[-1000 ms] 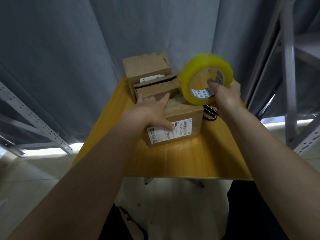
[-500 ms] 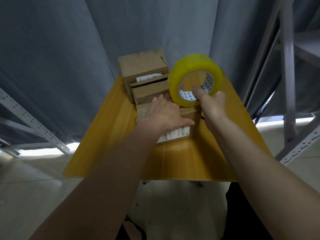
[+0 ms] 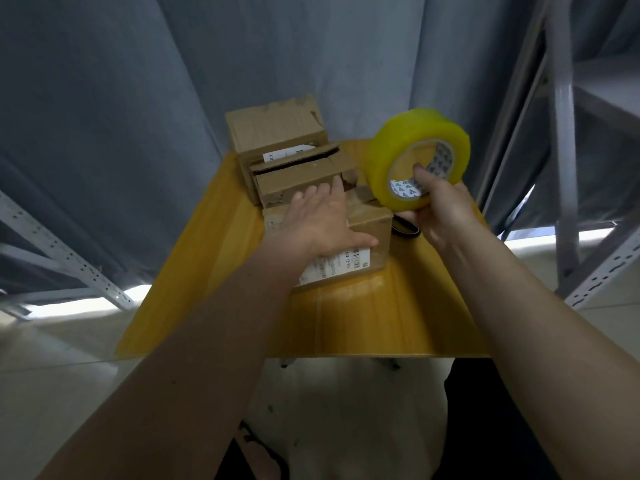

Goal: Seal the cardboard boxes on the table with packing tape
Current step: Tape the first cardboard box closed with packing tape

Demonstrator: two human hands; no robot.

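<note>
Tape roll (image 3: 417,157) gripped by right hand (image 3: 441,209); left hand (image 3: 322,223) flat, fingers straight, on near box (image 3: 375,233).

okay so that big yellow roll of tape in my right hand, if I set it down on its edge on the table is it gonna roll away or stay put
On its edge the tape roll would probably roll: it is round and the yellow table looks smooth. It looks thick and full, so likely hefty enough to keep going. Laid flat on its side it should stay put. The right hand grips it through the core.

the yellow wooden surface (image 3: 363,317) carries three cardboard boxes (image 3: 372,237) in a row and a dark object (image 3: 405,230) beside them.
</note>
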